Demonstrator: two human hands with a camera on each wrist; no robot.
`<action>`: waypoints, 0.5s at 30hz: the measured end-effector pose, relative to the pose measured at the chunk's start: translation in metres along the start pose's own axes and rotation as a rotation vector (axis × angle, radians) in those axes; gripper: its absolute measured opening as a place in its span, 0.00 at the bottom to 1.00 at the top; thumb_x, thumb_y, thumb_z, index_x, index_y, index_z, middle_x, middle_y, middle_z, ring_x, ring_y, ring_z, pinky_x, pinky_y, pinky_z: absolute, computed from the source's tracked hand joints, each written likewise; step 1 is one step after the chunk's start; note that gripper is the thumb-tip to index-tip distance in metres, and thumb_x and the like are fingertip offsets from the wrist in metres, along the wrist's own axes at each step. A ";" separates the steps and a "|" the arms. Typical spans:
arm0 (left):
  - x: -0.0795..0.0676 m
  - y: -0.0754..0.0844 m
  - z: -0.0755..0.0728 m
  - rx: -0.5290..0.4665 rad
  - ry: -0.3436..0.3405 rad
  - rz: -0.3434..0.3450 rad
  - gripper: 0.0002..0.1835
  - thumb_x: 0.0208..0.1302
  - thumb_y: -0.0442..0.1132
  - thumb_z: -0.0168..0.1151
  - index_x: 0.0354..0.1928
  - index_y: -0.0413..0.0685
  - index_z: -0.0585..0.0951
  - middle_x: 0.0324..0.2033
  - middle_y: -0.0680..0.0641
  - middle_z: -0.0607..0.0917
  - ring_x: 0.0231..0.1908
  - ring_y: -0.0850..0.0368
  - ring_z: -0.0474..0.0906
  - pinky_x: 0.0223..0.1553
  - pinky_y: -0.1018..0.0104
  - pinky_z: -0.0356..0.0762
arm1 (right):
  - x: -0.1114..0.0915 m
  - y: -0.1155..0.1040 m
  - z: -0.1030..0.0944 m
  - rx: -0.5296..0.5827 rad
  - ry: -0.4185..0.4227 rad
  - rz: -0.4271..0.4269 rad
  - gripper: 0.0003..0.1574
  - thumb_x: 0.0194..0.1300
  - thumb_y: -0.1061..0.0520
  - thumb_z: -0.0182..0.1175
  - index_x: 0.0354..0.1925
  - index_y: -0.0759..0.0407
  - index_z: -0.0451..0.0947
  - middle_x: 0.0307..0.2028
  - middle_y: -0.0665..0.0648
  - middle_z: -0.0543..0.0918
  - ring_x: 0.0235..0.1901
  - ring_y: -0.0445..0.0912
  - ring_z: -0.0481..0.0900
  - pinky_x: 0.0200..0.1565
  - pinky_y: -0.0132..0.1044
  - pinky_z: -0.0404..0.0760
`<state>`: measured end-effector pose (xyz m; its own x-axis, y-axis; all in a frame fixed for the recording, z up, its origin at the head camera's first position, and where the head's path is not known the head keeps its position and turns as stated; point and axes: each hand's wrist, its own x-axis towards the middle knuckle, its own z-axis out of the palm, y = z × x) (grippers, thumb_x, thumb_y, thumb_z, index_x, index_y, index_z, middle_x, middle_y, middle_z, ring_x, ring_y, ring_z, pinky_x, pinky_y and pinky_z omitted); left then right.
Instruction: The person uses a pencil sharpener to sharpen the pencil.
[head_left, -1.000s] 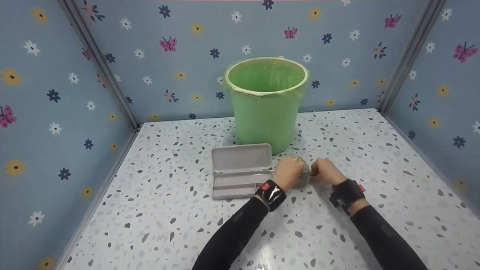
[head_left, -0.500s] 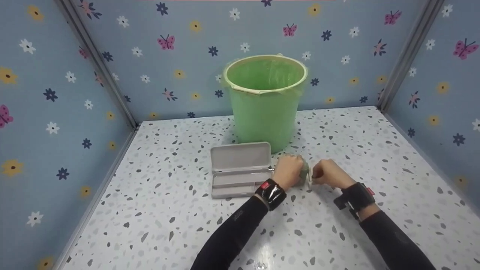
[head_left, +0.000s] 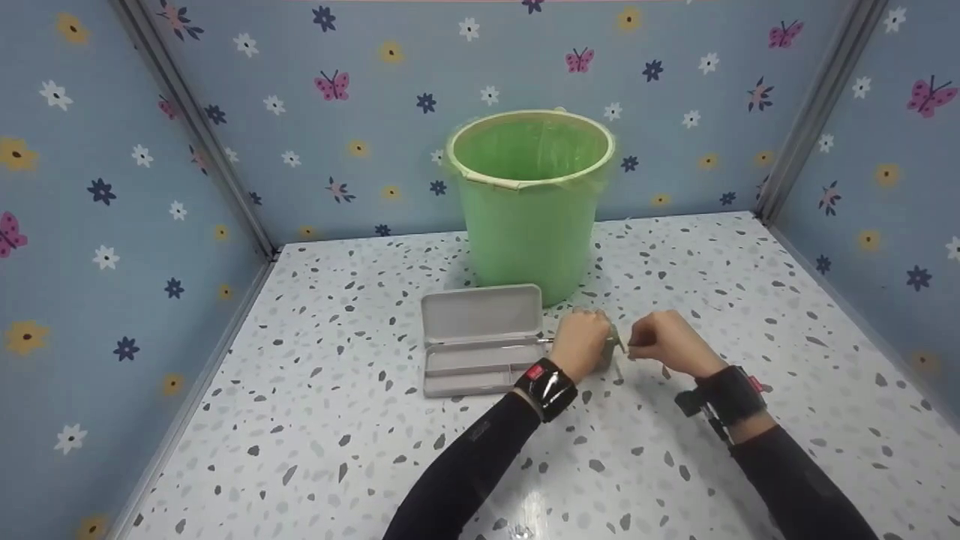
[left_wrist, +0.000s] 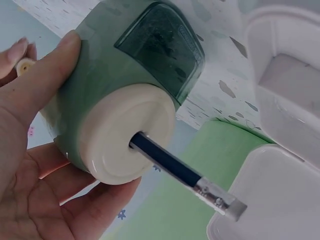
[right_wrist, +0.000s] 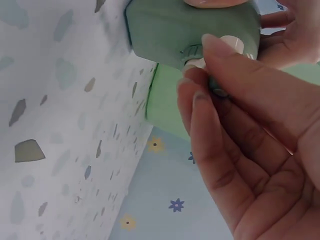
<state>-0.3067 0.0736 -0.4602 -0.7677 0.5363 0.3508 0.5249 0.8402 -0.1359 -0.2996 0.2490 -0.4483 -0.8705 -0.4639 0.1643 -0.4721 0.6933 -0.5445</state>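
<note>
My left hand [head_left: 581, 346] grips a green and cream crank pencil sharpener [left_wrist: 105, 62], thumb on one side and fingers curled beneath in the left wrist view. A dark blue pencil [left_wrist: 167, 162] sticks out of the hole in its cream front, with the metal band and eraser end outward. On the opposite side, my right hand [head_left: 670, 343] pinches the crank handle [right_wrist: 195, 65] between thumb and fingers, which partly hide it. A dark see-through shavings drawer [left_wrist: 162, 47] shows in the sharpener's side.
An open grey-pink pencil case [head_left: 484, 315] lies just left of the sharpener, lid raised at the back. Behind it stands a green bin [head_left: 532, 232] with a liner over its rim. Flower-patterned walls [head_left: 375, 112] enclose the speckled table [head_left: 337, 450].
My right hand has shifted a little to the right, and the crank has changed its angle. The left hand keeps its hold on the sharpener, almost in place.
</note>
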 end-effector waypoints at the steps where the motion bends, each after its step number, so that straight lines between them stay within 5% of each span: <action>1: 0.000 0.000 0.000 0.002 0.004 0.000 0.12 0.53 0.35 0.68 0.37 0.60 0.88 0.33 0.57 0.89 0.31 0.61 0.83 0.31 0.71 0.81 | 0.001 -0.001 -0.001 -0.007 0.007 -0.006 0.08 0.49 0.68 0.71 0.21 0.59 0.82 0.19 0.52 0.83 0.20 0.37 0.74 0.26 0.29 0.75; 15: 0.001 -0.002 0.002 0.008 0.000 0.001 0.11 0.54 0.40 0.72 0.40 0.58 0.87 0.35 0.56 0.89 0.32 0.61 0.83 0.34 0.71 0.81 | 0.003 -0.003 -0.006 -0.010 0.060 0.023 0.03 0.52 0.66 0.71 0.26 0.62 0.85 0.24 0.56 0.86 0.24 0.41 0.79 0.30 0.31 0.79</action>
<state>-0.3092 0.0727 -0.4612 -0.7669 0.5373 0.3509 0.5231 0.8401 -0.1434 -0.3015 0.2484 -0.4411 -0.8880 -0.4139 0.2006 -0.4526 0.7089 -0.5409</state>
